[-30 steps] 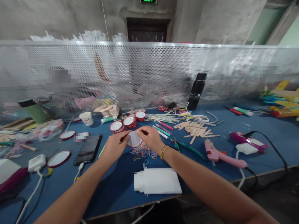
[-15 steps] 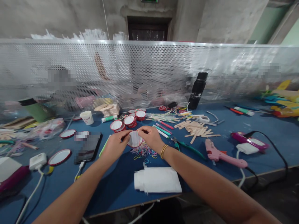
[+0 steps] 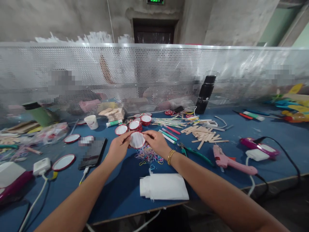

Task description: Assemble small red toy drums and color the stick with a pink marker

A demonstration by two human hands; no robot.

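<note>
Between both hands, raised over the table, is a round red-rimmed white disc [image 3: 137, 140], its pale face toward me. My left hand [image 3: 118, 149] pinches its left edge, and my right hand [image 3: 157, 142] grips the right edge between thumb and fingers. Just beyond the disc stand short stacks of similar red-rimmed discs [image 3: 134, 125]. Below my right hand lies a tangle of coloured rubber bands [image 3: 150, 155]. A folded white cloth pouch [image 3: 166, 186] rests near the table's front edge.
To the right lie wooden sticks [image 3: 205, 133], green-handled pliers [image 3: 199, 156], a pink glue gun [image 3: 231, 162] and several markers [image 3: 170, 133]. A phone [image 3: 93, 154] and paper cup [image 3: 91, 122] are on the left. Behind stand a black bottle [image 3: 205, 95] and perforated metal screen [image 3: 154, 71].
The disc has risen slightly and moved a little left, its face turning more toward me. Both hands still hold its edges.
</note>
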